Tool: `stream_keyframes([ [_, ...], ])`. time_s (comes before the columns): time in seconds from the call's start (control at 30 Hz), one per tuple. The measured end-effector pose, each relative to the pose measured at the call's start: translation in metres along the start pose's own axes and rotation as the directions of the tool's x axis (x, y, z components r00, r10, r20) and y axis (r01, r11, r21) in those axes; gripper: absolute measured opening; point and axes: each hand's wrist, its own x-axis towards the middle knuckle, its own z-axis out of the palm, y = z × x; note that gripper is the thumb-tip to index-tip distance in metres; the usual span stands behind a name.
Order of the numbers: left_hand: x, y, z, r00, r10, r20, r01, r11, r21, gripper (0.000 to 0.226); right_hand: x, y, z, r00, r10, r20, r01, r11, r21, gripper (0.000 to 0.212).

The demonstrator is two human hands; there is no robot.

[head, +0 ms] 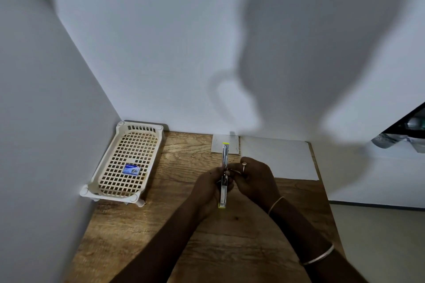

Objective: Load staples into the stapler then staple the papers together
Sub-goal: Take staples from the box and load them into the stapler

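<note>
A slim metal stapler (224, 156) with yellow-green ends is swung fully open in a straight line, held above the wooden table (174, 225). My left hand (208, 190) grips its middle from the left. My right hand (253, 179) pinches at the stapler's middle from the right; something thin and silvery shows at its fingertips, too small to identify. A small blue staple box (131, 169) lies in the cream basket (110, 158) at the left. White sheets of paper (278, 158) lie at the table's far right, and a smaller paper (232, 143) lies behind the stapler.
White walls close the table on the left and at the back. The table's right edge drops to a pale floor (379, 236). A dark shelf with plastic items (404, 131) shows at the far right.
</note>
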Motion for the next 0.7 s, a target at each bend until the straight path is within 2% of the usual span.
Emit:
stream_keyframes([
  [0.3, -0.018, 0.042, 0.046, 0.966, 0.211, 0.148, -0.199, 0.976, -0.088, 0.026, 0.027, -0.027, -0.043, 0.954, -0.152, -0.260, 0.142, 0.988, -0.055, 0.016],
  [0.37, -0.023, 0.049, 0.052, 0.960, 0.230, 0.163, -0.218, 0.972, -0.090, 0.025, 0.029, -0.034, -0.050, 0.949, -0.070, -0.308, 0.088, 0.995, 0.045, 0.013],
  [0.43, -0.027, 0.055, 0.055, 0.959, 0.241, 0.149, -0.230, 0.969, -0.087, 0.034, 0.028, -0.033, -0.053, 0.943, 0.150, -0.298, -0.081, 0.969, 0.234, 0.015],
  [0.47, -0.028, 0.058, 0.056, 0.959, 0.246, 0.142, -0.235, 0.968, -0.091, 0.038, 0.026, -0.029, -0.052, 0.927, 0.294, -0.233, -0.213, 0.924, 0.316, 0.017],
  [0.5, -0.029, 0.061, 0.057, 0.958, 0.250, 0.137, -0.238, 0.966, -0.102, 0.038, 0.024, -0.022, -0.050, 0.888, 0.448, -0.104, -0.377, 0.839, 0.392, 0.016],
  [0.53, -0.029, 0.064, 0.058, 0.959, 0.250, 0.132, -0.235, 0.965, -0.116, 0.035, 0.021, -0.014, -0.048, 0.811, 0.580, 0.077, -0.544, 0.700, 0.463, 0.012],
  [0.57, -0.031, 0.066, 0.058, 0.961, 0.246, 0.125, -0.230, 0.964, -0.132, 0.033, 0.016, -0.005, -0.045, 0.709, 0.645, 0.285, -0.679, 0.515, 0.523, 0.006],
  [0.6, -0.031, 0.068, 0.059, 0.964, 0.240, 0.117, -0.222, 0.964, -0.143, 0.031, 0.009, 0.002, -0.041, 0.605, 0.642, 0.471, -0.771, 0.324, 0.549, 0.005],
  [0.63, -0.032, 0.070, 0.059, 0.966, 0.233, 0.109, -0.216, 0.965, -0.152, 0.030, 0.001, 0.009, -0.036, 0.527, 0.612, 0.590, -0.820, 0.182, 0.542, 0.012],
  [0.67, -0.033, 0.071, 0.059, 0.968, 0.229, 0.102, -0.212, 0.965, -0.156, 0.029, -0.006, 0.015, -0.031, 0.482, 0.583, 0.654, -0.844, 0.107, 0.525, 0.018],
  [0.7, -0.033, 0.073, 0.060, 0.970, 0.226, 0.095, -0.209, 0.965, -0.157, 0.029, -0.011, 0.019, -0.028, 0.464, 0.567, 0.681, -0.855, 0.084, 0.513, 0.023],
])
